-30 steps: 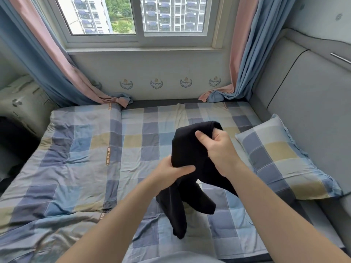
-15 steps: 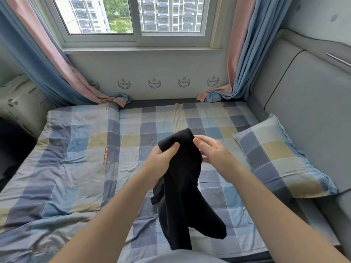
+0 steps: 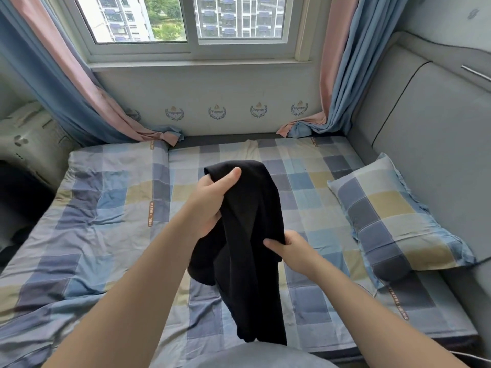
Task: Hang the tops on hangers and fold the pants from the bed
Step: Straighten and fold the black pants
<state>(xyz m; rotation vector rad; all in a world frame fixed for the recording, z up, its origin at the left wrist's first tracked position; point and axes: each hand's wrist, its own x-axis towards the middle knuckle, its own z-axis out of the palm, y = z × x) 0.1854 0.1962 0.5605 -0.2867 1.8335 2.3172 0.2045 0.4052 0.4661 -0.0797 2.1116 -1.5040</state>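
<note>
The right hand [image 3: 295,252] pinches the black garment [image 3: 252,261] at its right edge, partway down. Higher and farther out, the left hand [image 3: 212,205] grips its bunched top, thumb over the cloth. The garment hangs between them, above the checked bed sheet [image 3: 106,221]. A matching pillow [image 3: 393,221] lies to the right.

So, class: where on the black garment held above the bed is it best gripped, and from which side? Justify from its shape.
Probably its top edge, coming from the right. The black garment hangs bunched from the left hand, which grips one upper corner, while the right hand pinches lower down its side edge. Taking the free upper corner would likely spread the limp cloth flat.
</note>
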